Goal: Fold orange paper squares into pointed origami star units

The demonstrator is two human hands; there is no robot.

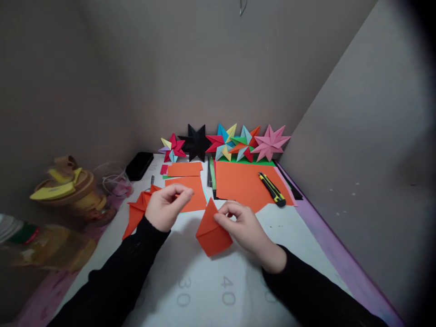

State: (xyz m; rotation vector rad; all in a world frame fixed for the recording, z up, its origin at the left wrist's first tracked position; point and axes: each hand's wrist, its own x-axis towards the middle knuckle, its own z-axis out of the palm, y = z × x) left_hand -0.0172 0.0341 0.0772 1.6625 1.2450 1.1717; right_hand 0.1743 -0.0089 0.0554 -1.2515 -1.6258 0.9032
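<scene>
My right hand [240,226] pinches the right edge of a folded orange paper piece [211,230] that lies on the white cutting mat [204,290]. My left hand [165,205] hovers just left of it with its fingers curled and thumb against the forefinger; whether it holds anything I cannot make out. Under and left of that hand lie folded orange paper units [136,213]. Flat orange sheets [245,185] lie behind both hands.
A row of coloured paper stars [225,143] leans on the back wall. A yellow-black utility knife [271,189] rests on the large orange sheet. A black case [139,165], a ruler [211,175] and, at left, tape rolls and clutter [68,190] stand around.
</scene>
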